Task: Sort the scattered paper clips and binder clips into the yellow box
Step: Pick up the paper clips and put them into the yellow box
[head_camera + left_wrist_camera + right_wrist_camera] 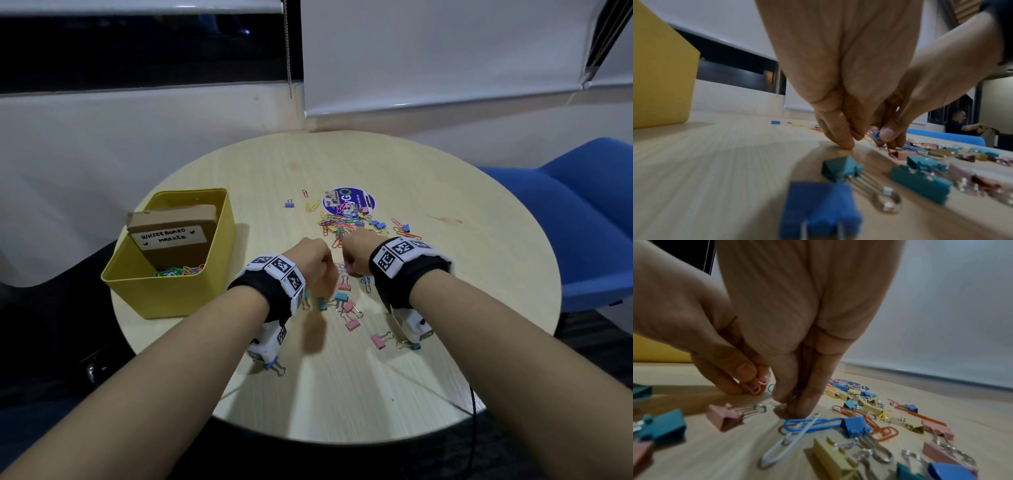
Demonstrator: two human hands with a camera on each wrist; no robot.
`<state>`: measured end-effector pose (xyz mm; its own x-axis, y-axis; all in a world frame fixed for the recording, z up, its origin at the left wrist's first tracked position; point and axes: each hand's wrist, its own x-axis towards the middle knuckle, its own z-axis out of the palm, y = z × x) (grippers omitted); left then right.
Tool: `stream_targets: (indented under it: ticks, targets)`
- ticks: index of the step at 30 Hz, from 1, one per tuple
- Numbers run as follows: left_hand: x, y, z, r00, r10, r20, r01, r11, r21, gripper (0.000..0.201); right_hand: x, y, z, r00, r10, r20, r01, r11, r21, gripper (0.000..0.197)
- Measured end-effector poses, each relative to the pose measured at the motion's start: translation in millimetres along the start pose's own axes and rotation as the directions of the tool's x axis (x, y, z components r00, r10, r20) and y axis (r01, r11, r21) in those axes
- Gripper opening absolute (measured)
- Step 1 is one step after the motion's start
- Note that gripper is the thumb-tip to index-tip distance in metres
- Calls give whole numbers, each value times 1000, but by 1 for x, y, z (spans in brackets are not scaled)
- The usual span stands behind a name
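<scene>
Both hands meet fingertips-down over the round table (359,383), just near of the paper clip pile (339,224). My left hand (325,274) (748,382) pinches a few pink paper clips (756,385) against the table top. My right hand (349,267) (791,400) pinches a blue paper clip (797,388) right beside it. Pastel binder clips (349,308) lie scattered below the hands. The yellow box (164,294) stands to the left, with several coloured paper clips (181,270) in its near compartment.
A cardboard divider (171,233) labelled "whiteboard marker" stands inside the box. A round purple sticker (349,200) lies behind the pile. A blue and a white paper clip (797,426) lie near my right fingers. A blue chair (565,212) stands at the right.
</scene>
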<state>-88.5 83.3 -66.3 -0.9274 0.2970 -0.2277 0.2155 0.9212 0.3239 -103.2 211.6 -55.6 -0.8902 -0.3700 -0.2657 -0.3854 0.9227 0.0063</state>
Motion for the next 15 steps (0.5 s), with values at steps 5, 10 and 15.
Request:
stream_targets:
  ticks: [5,10,15]
  targets:
    - [-12,-6,-15,999,37,29,-36,999,-20,24,-6,-1,-14,997,34,67,-39,996,78,19]
    - [-31,-14,-38,998,-14,-67,1,982,-188,12,-12,-19,-35,999,12,-47,-2,977,211,21]
    - [-62,-29,-70,978,-32,-206,-9,981,-196,7,-15,-54,-59,988,1,-154,51,942,333,17]
